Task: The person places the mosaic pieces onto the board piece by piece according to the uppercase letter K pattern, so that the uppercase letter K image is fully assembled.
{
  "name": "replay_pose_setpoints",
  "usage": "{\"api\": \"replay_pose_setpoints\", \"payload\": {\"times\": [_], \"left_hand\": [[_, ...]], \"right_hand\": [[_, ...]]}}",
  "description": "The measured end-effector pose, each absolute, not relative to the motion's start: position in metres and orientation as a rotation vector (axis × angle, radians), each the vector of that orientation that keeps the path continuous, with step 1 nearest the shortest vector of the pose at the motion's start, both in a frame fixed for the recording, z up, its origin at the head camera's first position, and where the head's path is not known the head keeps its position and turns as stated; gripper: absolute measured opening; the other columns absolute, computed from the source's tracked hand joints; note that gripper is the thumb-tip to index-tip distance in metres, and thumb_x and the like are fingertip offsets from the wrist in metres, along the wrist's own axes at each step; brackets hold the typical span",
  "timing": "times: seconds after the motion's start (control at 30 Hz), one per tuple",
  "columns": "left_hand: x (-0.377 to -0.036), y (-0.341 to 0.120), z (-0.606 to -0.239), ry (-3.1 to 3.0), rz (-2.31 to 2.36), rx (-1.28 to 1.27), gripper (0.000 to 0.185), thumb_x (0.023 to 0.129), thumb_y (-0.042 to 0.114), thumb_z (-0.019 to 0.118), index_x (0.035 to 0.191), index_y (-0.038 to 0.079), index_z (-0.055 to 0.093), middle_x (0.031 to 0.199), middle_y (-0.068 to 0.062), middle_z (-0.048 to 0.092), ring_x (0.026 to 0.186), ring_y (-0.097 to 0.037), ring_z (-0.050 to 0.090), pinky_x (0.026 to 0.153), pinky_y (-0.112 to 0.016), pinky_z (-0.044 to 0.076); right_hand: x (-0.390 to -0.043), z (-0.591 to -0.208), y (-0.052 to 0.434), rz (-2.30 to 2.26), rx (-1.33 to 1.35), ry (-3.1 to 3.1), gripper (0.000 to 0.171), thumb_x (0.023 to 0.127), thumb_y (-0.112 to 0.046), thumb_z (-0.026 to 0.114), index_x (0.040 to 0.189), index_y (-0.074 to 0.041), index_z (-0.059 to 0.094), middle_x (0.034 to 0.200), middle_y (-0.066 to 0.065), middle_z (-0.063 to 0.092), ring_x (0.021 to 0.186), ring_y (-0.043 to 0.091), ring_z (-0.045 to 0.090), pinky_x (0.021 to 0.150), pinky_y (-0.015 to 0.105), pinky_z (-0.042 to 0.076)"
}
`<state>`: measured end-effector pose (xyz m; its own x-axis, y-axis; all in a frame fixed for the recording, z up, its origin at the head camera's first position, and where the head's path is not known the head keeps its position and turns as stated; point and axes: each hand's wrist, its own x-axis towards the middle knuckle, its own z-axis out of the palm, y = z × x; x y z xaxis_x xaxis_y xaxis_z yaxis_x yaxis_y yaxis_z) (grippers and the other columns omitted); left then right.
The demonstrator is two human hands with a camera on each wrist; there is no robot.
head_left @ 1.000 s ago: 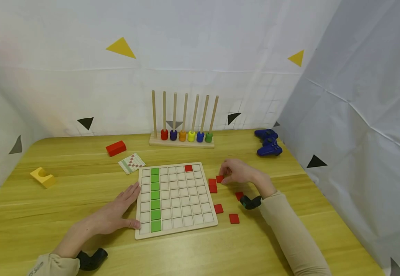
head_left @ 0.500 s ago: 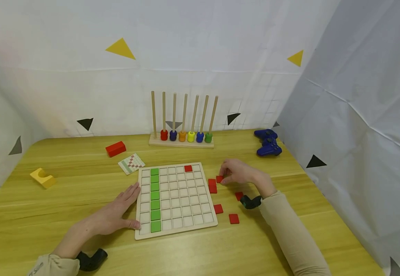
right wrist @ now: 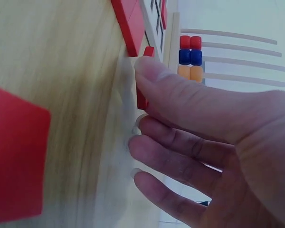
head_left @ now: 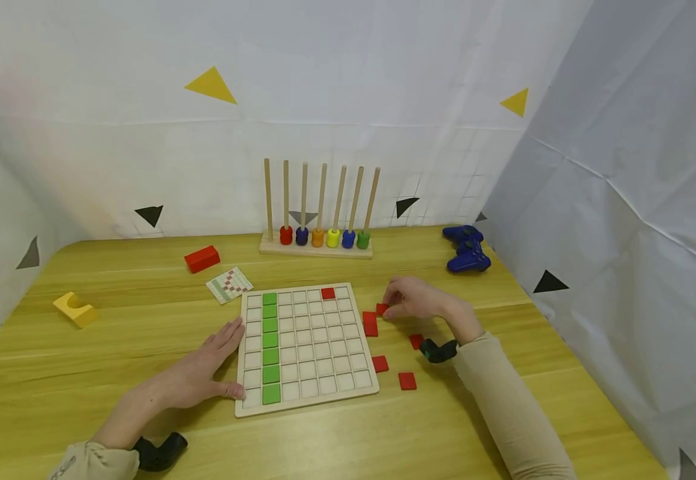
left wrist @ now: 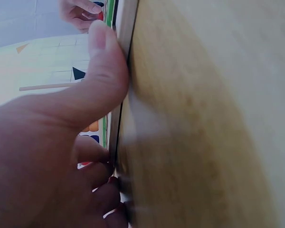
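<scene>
My left hand (head_left: pixel 198 377) lies along the left edge of a wooden grid board (head_left: pixel 307 352), fingers straight, with the thumb on its near left corner. In the left wrist view, the thumb (left wrist: pixel 104 76) presses over the board's rim. To the right of the board, my right hand (head_left: pixel 418 298) pinches a small red square tile (head_left: pixel 381 309) between thumb and fingers. In the right wrist view this tile (right wrist: pixel 142 90) stands tilted close over the table, partly covered by the thumb. Green tiles (head_left: pixel 270 340) fill most of one column, and one red tile (head_left: pixel 328 293) sits in the top row.
Several loose red tiles (head_left: pixel 407 381) lie right of the board. A pattern card (head_left: pixel 229 285), a red block (head_left: pixel 202 259) and a yellow arch block (head_left: pixel 75 309) are at left. Behind stand a peg rack (head_left: pixel 316 248) with coloured beads and a blue game controller (head_left: pixel 468 250).
The red tile in my right hand has risen very slightly, and the right hand has shifted a touch to the right. My left hand and the board have stayed in place.
</scene>
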<state>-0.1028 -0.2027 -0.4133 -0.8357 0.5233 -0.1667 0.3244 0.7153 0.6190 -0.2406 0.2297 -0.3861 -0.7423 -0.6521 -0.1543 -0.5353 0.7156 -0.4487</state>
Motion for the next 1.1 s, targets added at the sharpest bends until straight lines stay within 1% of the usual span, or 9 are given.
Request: {"api": "replay_pose_setpoints", "payload": {"times": [0.23,0.53,0.67,0.83,0.97,1.1], "left_hand": [[-0.103,-0.201,-0.413,2.578,0.847,0.651,0.111,0.082,0.057,0.071,0.159,-0.001,0.015,0.167,-0.020,0.001,0.151,-0.048,0.005,0.118,-0.066,0.012],[-0.104,-0.202,-0.412,2.580,0.851,0.657,0.111,0.083,0.056,0.072,0.159,-0.002,0.014,0.167,-0.021,0.002,0.151,-0.048,0.005,0.119,-0.066,0.011],[-0.104,-0.202,-0.412,2.582,0.846,0.654,0.111,0.083,0.056,0.071,0.159,-0.002,0.014,0.167,-0.021,0.002,0.151,-0.048,0.005,0.119,-0.065,0.012],[-0.104,-0.202,-0.412,2.588,0.843,0.653,0.111,0.082,0.057,0.071,0.159,-0.001,0.014,0.167,-0.021,0.002,0.151,-0.048,0.005,0.119,-0.065,0.012],[-0.104,-0.202,-0.412,2.590,0.838,0.651,0.111,0.082,0.057,0.071,0.159,-0.001,0.015,0.167,-0.021,0.002,0.151,-0.048,0.005,0.119,-0.066,0.012],[-0.103,-0.202,-0.411,2.584,0.843,0.651,0.111,0.083,0.057,0.071,0.159,-0.001,0.014,0.167,-0.021,0.001,0.151,-0.049,0.005,0.118,-0.066,0.013]], "right_hand": [[-0.242,-0.379,0.221,-0.556,-1.016,2.638,0.021,0.091,-0.025,0.075,0.102,-0.008,0.072,0.097,0.002,0.064,0.089,0.015,0.061,0.082,0.032,0.053],[-0.239,-0.354,0.171,-0.507,-1.011,2.618,0.022,0.093,-0.028,0.073,0.105,-0.010,0.070,0.101,0.000,0.066,0.093,0.014,0.062,0.086,0.032,0.053],[-0.237,-0.347,0.151,-0.494,-1.012,2.596,0.024,0.093,-0.028,0.072,0.108,-0.008,0.070,0.102,0.000,0.067,0.094,0.014,0.062,0.087,0.031,0.053],[-0.238,-0.345,0.134,-0.488,-1.024,2.578,0.027,0.094,-0.027,0.072,0.110,-0.005,0.069,0.103,0.002,0.066,0.094,0.015,0.061,0.087,0.031,0.053],[-0.239,-0.347,0.125,-0.495,-0.978,2.569,0.025,0.093,-0.027,0.072,0.109,-0.008,0.069,0.102,0.001,0.066,0.092,0.015,0.060,0.087,0.031,0.053],[-0.240,-0.349,0.118,-0.515,-0.994,2.559,0.022,0.093,-0.026,0.073,0.107,-0.009,0.069,0.102,0.000,0.066,0.091,0.014,0.060,0.087,0.030,0.053]]}}
